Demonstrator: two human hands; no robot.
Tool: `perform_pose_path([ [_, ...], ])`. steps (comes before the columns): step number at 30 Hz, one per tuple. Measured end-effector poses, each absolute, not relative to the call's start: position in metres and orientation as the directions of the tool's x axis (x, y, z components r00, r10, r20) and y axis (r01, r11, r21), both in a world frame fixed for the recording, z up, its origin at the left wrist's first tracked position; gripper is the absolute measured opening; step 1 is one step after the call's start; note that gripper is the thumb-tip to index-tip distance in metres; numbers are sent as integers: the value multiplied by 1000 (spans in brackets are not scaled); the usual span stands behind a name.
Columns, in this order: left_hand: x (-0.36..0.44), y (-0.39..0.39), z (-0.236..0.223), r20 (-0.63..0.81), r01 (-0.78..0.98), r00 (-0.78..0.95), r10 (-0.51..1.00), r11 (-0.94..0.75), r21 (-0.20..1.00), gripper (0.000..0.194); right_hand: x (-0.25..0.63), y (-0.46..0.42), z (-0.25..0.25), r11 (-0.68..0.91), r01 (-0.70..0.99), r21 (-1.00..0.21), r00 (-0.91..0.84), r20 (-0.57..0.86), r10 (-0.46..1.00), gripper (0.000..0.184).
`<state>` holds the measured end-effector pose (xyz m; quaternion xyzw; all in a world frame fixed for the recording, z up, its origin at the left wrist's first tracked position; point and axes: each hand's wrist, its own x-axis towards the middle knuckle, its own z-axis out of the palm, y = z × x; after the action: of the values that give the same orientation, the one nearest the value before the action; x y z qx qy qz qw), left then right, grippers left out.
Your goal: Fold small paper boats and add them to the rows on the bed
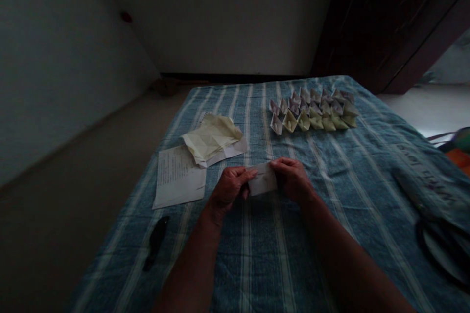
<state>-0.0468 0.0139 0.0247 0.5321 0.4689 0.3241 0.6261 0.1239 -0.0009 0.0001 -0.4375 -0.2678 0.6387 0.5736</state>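
Note:
A small folded piece of white paper [263, 181] is held above the striped cloth between my two hands. My left hand [232, 185] pinches its left side, thumb on top and fingers curled beneath. At the upper right corner, my right hand [292, 176] grips the paper between thumb and fingers. Just beyond my left hand lie creased sheets of pale yellow paper [211, 137], partly over a printed white sheet [178, 176].
Several folded paper boats [316, 107] stand in rows at the far right. A dark folding-knife-like object [157, 242] lies at the near left. Black scissors [428, 220] rest on the right of the blue striped cloth [227, 274]. Behind is a wall [227, 24].

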Motion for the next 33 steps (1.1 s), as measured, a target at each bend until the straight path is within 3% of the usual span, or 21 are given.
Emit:
perform_pose_path([
  [6, -44, 15, 20, -248, 102, 322, 914, 227, 969, 39, 124, 1, -4, -200, -513, -835, 85, -281, 956, 30],
  [15, -45, 17, 21, -221, 111, 262, 940, 198, 974, 34, 131, 1, 2, -174, -357, -918, 68, -212, 975, 24],
  [20, -45, 18, 19, -76, 324, 151, 986, 24, 946, 22, 135, 2, 1, -106, -114, -988, 170, -125, 978, 23],
  [24, -38, 14, 13, 216, 625, 84, 973, -220, 749, 12, 141, 4, -2, -21, 235, -972, 253, 40, 967, 22],
  [28, -24, 4, 4, 416, 731, 259, 872, -458, 506, 22, 145, 6, -9, -12, 435, -900, 292, 128, 948, 21],
  [31, -12, -2, -6, 436, 718, 417, 798, -583, 380, 30, 145, 7, -11, -56, 544, -837, 310, 139, 941, 21],
  [33, -6, -5, -12, 351, 745, 475, 807, -581, 328, 35, 144, 6, -9, -111, 633, -766, 302, 113, 946, 22],
])
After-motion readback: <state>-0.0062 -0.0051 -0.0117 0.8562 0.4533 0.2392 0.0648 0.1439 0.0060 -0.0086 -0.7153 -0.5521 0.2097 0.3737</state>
